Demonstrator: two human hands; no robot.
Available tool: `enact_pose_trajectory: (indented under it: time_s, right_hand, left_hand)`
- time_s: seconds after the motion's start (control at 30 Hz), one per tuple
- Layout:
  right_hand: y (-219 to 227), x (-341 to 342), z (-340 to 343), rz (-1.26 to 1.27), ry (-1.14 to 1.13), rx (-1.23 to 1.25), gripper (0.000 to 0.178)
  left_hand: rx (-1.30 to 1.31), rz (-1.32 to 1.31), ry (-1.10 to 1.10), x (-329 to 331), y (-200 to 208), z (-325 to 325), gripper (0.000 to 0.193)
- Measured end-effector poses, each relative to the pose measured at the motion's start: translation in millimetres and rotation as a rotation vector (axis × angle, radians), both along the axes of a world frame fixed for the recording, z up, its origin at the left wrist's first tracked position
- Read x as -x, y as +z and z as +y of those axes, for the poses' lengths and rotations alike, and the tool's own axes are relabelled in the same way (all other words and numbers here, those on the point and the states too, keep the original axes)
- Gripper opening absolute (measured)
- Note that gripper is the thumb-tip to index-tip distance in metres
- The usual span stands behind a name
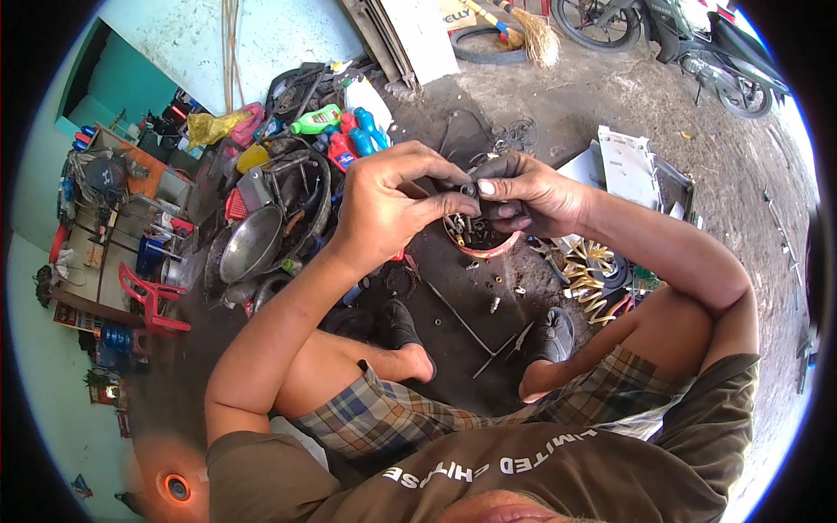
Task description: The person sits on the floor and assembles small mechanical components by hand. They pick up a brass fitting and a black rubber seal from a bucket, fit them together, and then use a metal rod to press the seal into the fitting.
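Note:
My left hand and my right hand meet in front of me, above the floor. Between their fingertips is a small dark round metal part, with what looks like a hole in its end. Thumb and fingers of each hand are closed on it, and the fingers partly hide it. Right below sits a round red-rimmed tray of bolts and small metal pieces, partly covered by my hands. A few small fittings lie loose on the ground between my feet.
A long T-handled wrench lies near my left shoe. Pliers and a coiled yellow hose are by my right knee. Plastic bottles and a metal bowl crowd the left. A motorbike stands far right.

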State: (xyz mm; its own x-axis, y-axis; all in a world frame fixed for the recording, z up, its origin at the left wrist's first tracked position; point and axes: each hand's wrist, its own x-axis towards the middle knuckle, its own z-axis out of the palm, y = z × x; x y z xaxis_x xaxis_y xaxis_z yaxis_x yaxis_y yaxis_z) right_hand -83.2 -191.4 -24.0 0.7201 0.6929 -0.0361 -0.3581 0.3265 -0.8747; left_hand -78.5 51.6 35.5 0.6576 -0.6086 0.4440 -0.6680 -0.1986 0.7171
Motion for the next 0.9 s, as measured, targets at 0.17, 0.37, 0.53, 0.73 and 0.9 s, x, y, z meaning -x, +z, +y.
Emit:
enact_pose_trajectory:
  time_s: [0.17,0.37,0.53,0.73,0.9]
  right_hand:
    - [0.0,-0.3,1.5,-0.021,-0.02,0.024,0.029]
    - [2.6,4.0,4.9,-0.02,-0.053,0.001,0.026]
    - [-0.5,4.3,5.6,-0.011,-0.078,-0.011,0.025]
    - [0.3,4.9,6.7,-0.041,-0.107,0.026,0.025]
    - [1.6,6.0,9.8,-0.058,-0.148,0.037,0.028]
  left_hand:
    - [-0.015,-0.024,0.003,-2.6,-2.5,2.1,0.023]
    - [-0.067,-0.155,0.017,-2.2,-0.1,5.1,0.025]
    - [-0.075,-0.177,0.009,-1.2,2.3,4.3,0.027]
    - [-0.033,-0.025,0.009,-2.3,-3.1,5.6,0.025]
    - [-0.057,-0.047,0.028,-4.2,-3.0,6.3,0.024]
